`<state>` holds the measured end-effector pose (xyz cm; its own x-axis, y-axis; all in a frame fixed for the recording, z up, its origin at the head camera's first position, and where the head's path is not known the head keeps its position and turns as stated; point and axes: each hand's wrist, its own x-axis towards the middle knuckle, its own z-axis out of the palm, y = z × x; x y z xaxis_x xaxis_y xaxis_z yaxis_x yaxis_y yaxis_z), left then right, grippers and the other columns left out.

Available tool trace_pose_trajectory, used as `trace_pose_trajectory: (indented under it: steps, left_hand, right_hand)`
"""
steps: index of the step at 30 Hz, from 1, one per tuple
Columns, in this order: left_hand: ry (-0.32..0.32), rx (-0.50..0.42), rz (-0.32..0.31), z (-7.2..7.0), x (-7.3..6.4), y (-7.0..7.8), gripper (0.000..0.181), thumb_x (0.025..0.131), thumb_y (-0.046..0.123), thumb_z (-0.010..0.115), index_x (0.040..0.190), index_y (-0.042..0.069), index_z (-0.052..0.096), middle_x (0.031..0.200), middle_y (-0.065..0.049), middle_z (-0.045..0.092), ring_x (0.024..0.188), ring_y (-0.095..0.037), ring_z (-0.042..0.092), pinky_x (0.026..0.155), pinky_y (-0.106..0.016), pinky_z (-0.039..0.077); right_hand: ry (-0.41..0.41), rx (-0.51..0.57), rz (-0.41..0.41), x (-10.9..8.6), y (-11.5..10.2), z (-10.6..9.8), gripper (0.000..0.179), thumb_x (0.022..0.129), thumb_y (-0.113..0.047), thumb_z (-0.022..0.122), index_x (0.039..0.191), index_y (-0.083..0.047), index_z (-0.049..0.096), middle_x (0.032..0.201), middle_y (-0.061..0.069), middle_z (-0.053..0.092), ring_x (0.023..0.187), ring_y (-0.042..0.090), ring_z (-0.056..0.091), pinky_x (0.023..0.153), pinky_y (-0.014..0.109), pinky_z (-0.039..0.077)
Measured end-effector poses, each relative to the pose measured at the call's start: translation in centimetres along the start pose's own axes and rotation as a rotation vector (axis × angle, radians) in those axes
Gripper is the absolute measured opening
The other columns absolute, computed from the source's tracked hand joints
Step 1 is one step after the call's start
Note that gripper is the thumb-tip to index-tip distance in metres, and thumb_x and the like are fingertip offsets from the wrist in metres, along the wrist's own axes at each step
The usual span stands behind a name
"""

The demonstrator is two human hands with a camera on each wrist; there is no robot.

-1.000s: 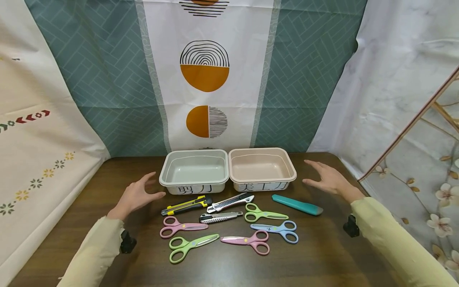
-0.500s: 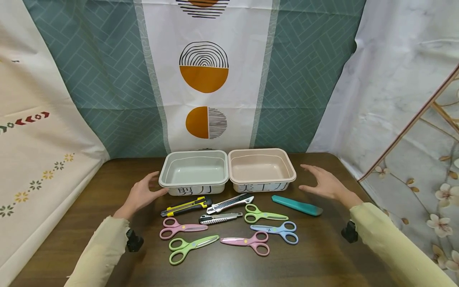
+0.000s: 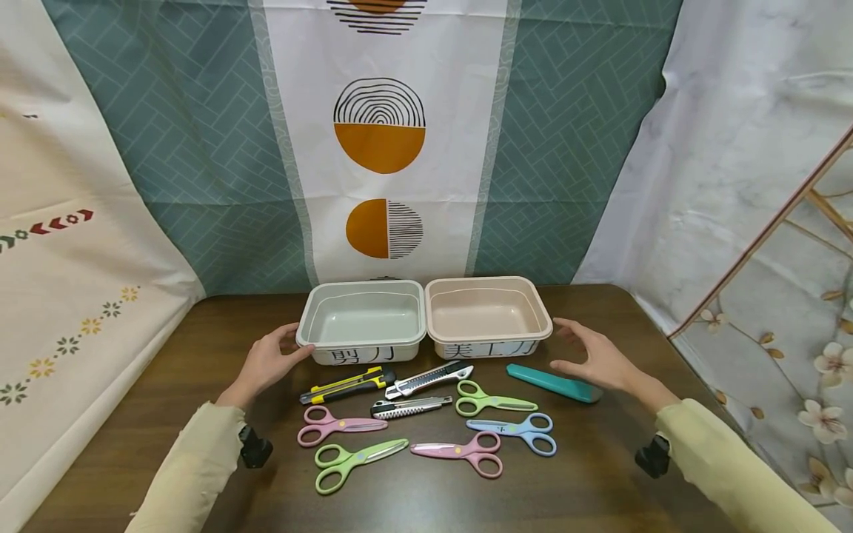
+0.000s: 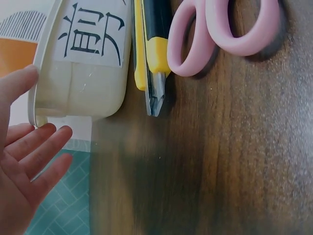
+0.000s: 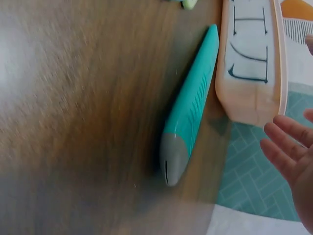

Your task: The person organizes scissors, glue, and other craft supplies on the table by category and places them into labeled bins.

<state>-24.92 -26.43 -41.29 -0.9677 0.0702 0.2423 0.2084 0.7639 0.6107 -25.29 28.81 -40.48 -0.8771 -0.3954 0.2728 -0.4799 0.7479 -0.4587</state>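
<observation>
My left hand [image 3: 268, 364] is at the left end of a pale grey-green plastic box [image 3: 416, 346]. In the left wrist view its thumb lies right at the box rim, and the loosely extended fingers [image 4: 46, 147] reach beside the end wall. On the other side, my right hand [image 3: 596, 363] is spread beside the right end of a beige-pink box [image 3: 543, 329]; its fingertips are close to the rim in the right wrist view. Just in front of that hand lies a teal box cutter [image 5: 190, 105] with a grey tip. Both boxes stand side by side, with black characters on white front labels.
Before the boxes lie a yellow-black utility knife [image 3: 346, 385], a white-black one [image 3: 429, 379] and a silver one [image 3: 411, 406]. Nearer are green scissors [image 3: 360, 453], [image 3: 496, 400], pink scissors [image 3: 343, 424], [image 3: 456, 448] and blue scissors [image 3: 513, 427]. Patterned cloths hang behind and at the sides.
Both hands have moved inward to the outer ends of the two boxes, the left rightward and the right leftward and slightly down. The boxes, knives and scissors have stayed in place.
</observation>
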Motion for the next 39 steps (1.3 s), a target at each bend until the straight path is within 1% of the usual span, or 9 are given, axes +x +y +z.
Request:
trace_pose_trajectory:
  steps: [5, 10, 13, 18, 22, 25, 31, 36, 39]
  left_hand:
    - [0.004, -0.008, -0.004, 0.1, 0.0, 0.0, 0.058, 0.083, 0.027, 0.066, 0.125, -0.008, 0.046, 0.111, -0.026, 0.058, 0.094, -0.037, 0.06, 0.076, -0.047, 0.048]
    - [0.007, -0.018, -0.003, 0.3, 0.0, 0.1, 0.057, 0.083, 0.024, 0.066, 0.125, -0.009, 0.045, 0.111, -0.026, 0.057, 0.095, -0.038, 0.059, 0.076, -0.047, 0.048]
    - [0.014, -0.025, -0.009, 0.3, 0.1, 0.0, 0.057, 0.083, 0.023, 0.066, 0.125, -0.009, 0.045, 0.111, -0.026, 0.057, 0.094, -0.038, 0.059, 0.075, -0.047, 0.049]
    - [0.009, -0.052, -0.027, 0.3, 0.1, 0.0, 0.057, 0.082, 0.022, 0.067, 0.125, -0.009, 0.045, 0.11, -0.027, 0.058, 0.094, -0.037, 0.059, 0.075, -0.046, 0.049]
    - [0.008, -0.084, -0.035, 0.4, 0.2, 0.1, 0.057, 0.082, 0.023, 0.068, 0.124, -0.008, 0.046, 0.109, -0.027, 0.058, 0.093, -0.037, 0.059, 0.074, -0.044, 0.05]
    - [0.005, -0.102, -0.042, 0.4, 0.2, 0.1, 0.057, 0.082, 0.023, 0.068, 0.125, -0.008, 0.045, 0.108, -0.028, 0.058, 0.093, -0.037, 0.059, 0.074, -0.043, 0.05]
    - [0.0, -0.106, -0.056, 0.5, 0.4, -0.1, 0.057, 0.082, 0.022, 0.067, 0.126, -0.007, 0.045, 0.109, -0.027, 0.058, 0.094, -0.037, 0.059, 0.074, -0.043, 0.05]
    - [-0.002, -0.105, -0.068, 0.6, 0.4, -0.1, 0.057, 0.083, 0.023, 0.067, 0.126, -0.007, 0.044, 0.11, -0.027, 0.057, 0.095, -0.036, 0.059, 0.075, -0.043, 0.05]
    - [-0.005, -0.107, -0.076, 0.6, 0.4, -0.1, 0.058, 0.083, 0.024, 0.066, 0.127, -0.007, 0.044, 0.111, -0.027, 0.057, 0.096, -0.037, 0.059, 0.076, -0.043, 0.05]
  right_hand:
    - [-0.022, 0.043, -0.019, -0.7, -0.9, 0.5, 0.074, 0.075, -0.034, 0.072, 0.134, -0.002, 0.038, 0.114, 0.015, 0.057, 0.099, 0.03, 0.056, 0.082, 0.047, 0.044]
    - [-0.068, 0.106, -0.006, -1.6, -1.6, 1.3, 0.075, 0.075, -0.032, 0.073, 0.134, -0.004, 0.037, 0.116, 0.016, 0.057, 0.099, 0.029, 0.056, 0.079, 0.044, 0.046]
    - [-0.089, 0.13, -0.001, -2.2, -1.9, 1.9, 0.075, 0.074, -0.031, 0.074, 0.134, -0.005, 0.038, 0.116, 0.015, 0.057, 0.1, 0.029, 0.056, 0.078, 0.044, 0.047]
    - [-0.113, 0.139, -0.017, -3.2, -2.7, 2.5, 0.074, 0.073, -0.03, 0.075, 0.132, -0.003, 0.04, 0.114, 0.012, 0.058, 0.097, 0.027, 0.057, 0.078, 0.043, 0.047]
    - [-0.137, 0.157, -0.03, -4.0, -3.3, 3.0, 0.073, 0.072, -0.032, 0.075, 0.131, -0.004, 0.042, 0.111, 0.009, 0.058, 0.094, 0.025, 0.056, 0.075, 0.037, 0.048]
    - [-0.149, 0.164, -0.043, -4.6, -3.6, 3.5, 0.071, 0.073, -0.032, 0.074, 0.13, -0.003, 0.043, 0.11, 0.007, 0.058, 0.094, 0.024, 0.055, 0.075, 0.035, 0.047]
    - [-0.133, 0.148, -0.103, -5.4, -3.6, 4.4, 0.068, 0.072, -0.036, 0.075, 0.123, 0.0, 0.049, 0.106, 0.007, 0.061, 0.089, 0.02, 0.057, 0.071, 0.029, 0.046]
    - [-0.175, 0.189, -0.083, -5.9, -3.9, 4.9, 0.064, 0.074, -0.034, 0.074, 0.122, 0.002, 0.049, 0.107, 0.006, 0.06, 0.091, 0.018, 0.057, 0.073, 0.028, 0.047]
    - [-0.179, 0.163, -0.08, -6.2, -4.2, 5.1, 0.065, 0.074, -0.037, 0.073, 0.121, 0.001, 0.05, 0.105, 0.004, 0.06, 0.091, 0.017, 0.057, 0.075, 0.029, 0.047]
